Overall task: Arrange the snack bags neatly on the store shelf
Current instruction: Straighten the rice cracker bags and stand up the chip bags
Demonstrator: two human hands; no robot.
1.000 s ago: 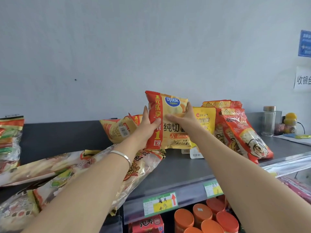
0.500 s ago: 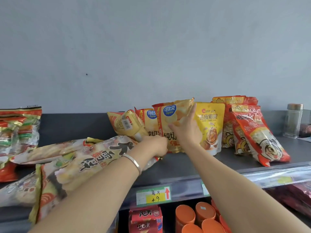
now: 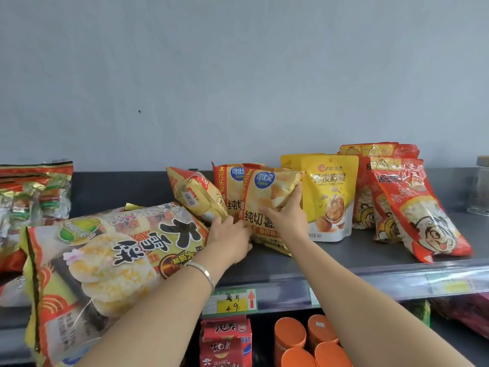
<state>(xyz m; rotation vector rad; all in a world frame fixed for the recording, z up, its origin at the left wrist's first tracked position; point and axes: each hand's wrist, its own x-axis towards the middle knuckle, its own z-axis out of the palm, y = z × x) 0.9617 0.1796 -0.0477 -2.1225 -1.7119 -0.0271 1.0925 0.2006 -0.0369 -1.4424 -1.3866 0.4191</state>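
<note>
1 second ago both hands held the front chip bag (image 3: 267,200) in the air above the shelf (image 3: 357,254); half a second ago it had come down among the other bags. Now it stands on the shelf near the middle of the front edge, and the camera has closed in on it. The left hand (image 3: 230,239), a curled fist half a second ago, now lies with its fingers fairly straight against the bag's lower left corner, touching it without gripping. The right hand (image 3: 285,218) holds the bag's right side, thumb across the front and fingers up along the right edge, much as it did half a second ago.

The front chip bag is yellow with a red strip down its left side, a blue round logo near the top and large dark characters across the middle. It is puffed and leans back a little, its top right corner creased over the fingers. It overlaps a 2nd chip bag (image 3: 228,192) of the same print standing just behind and to the left; a 3rd chip bag (image 3: 195,197) lies tilted on its side beyond that, barcode showing. Just right of it stands a yellow walnut pouch (image 3: 330,197), upright, then red snack bags (image 3: 412,207) leaning toward the shelf's right end. A large rice cracker bag (image 3: 105,250) lies flat at the left, overhanging the front edge.
</note>
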